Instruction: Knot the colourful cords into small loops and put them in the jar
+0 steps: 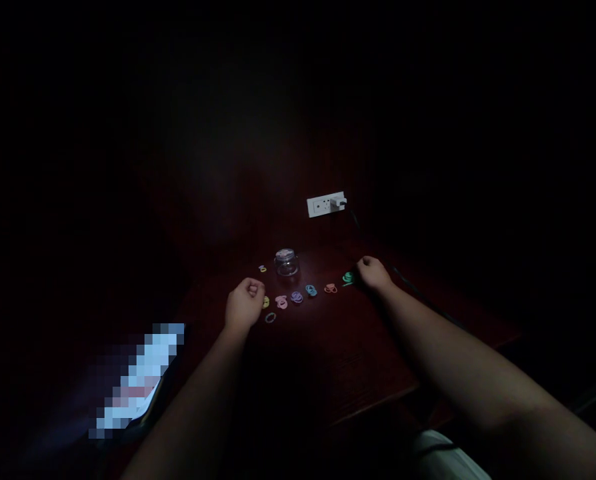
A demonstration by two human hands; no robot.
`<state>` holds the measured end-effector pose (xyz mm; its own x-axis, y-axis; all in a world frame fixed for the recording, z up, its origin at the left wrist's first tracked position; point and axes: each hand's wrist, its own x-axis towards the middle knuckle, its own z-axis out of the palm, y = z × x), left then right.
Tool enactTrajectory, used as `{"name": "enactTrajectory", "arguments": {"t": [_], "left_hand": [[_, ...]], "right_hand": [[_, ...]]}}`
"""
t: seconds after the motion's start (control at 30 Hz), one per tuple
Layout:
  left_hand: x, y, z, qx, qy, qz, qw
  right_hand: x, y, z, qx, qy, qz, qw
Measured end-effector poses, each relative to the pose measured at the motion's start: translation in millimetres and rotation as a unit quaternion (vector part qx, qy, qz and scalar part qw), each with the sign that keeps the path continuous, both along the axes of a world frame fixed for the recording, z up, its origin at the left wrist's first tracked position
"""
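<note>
My left hand [245,305] is closed, fingers curled, beside a small yellow pile of hair ties [266,302]; whatever it may hold is hidden. At the right end of the row, my right hand [373,273] is closed too, right against a pile of green hair ties [348,278]. I cannot tell what its fingertips hold. Between the hands lie pink hair ties [281,302], purple hair ties [297,297], blue hair ties [311,291] and orange hair ties [331,289]. A single dark, multicoloured ring [271,318] lies in front of the pink ones.
Behind the row stands a clear lidded jar [287,264], with a small yellow and lilac bit [263,269] to its left. A white wall socket [327,205] carries a plug and cable. A lit screen [141,380] is at the lower left. The surroundings are very dark.
</note>
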<state>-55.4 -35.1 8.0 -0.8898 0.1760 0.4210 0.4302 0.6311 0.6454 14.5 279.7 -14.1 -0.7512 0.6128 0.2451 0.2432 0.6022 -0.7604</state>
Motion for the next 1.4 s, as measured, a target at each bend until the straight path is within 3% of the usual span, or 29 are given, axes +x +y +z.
{"name": "enactTrajectory", "arguments": {"t": [0.07, 0.2, 0.33, 0.43, 0.53, 0.73, 0.97, 1.2, 1.4], "left_hand": [[-13, -7, -5.3, 0.016, -0.016, 0.052, 0.998], [-38, -17, -12.5, 0.013, -0.040, 0.092, 0.995], [-62, -15, -14.5, -0.026, -0.038, 0.079, 0.996], [-78, -7, -15.4, -0.073, -0.008, 0.036, 0.997], [-93, 5, -16.4, -0.121, 0.022, -0.015, 0.992], [-114, 17, -18.0, -0.181, 0.016, -0.026, 0.983], [-108, 14, -15.4, -0.172, -0.004, 0.026, 0.985], [-63, -7, -13.3, -0.084, -0.042, 0.102, 0.990], [-3, -33, -13.2, 0.008, -0.069, 0.077, 0.995]], "right_hand": [[2, -3, 1.8, 0.001, 0.026, -0.007, 1.000], [9, -28, 7.6, 0.013, 0.085, 0.013, 0.996], [21, -85, 8.3, 0.043, 0.111, 0.164, 0.979], [31, -127, 5.2, 0.152, 0.089, 0.406, 0.897], [35, -147, 3.3, 0.225, 0.052, 0.512, 0.827], [24, -142, 2.0, 0.250, 0.030, 0.488, 0.836], [17, -142, 4.3, 0.275, 0.027, 0.443, 0.853], [27, -148, 16.1, 0.331, -0.028, 0.381, 0.863], [42, -153, 24.4, 0.329, -0.072, 0.338, 0.879]]}}
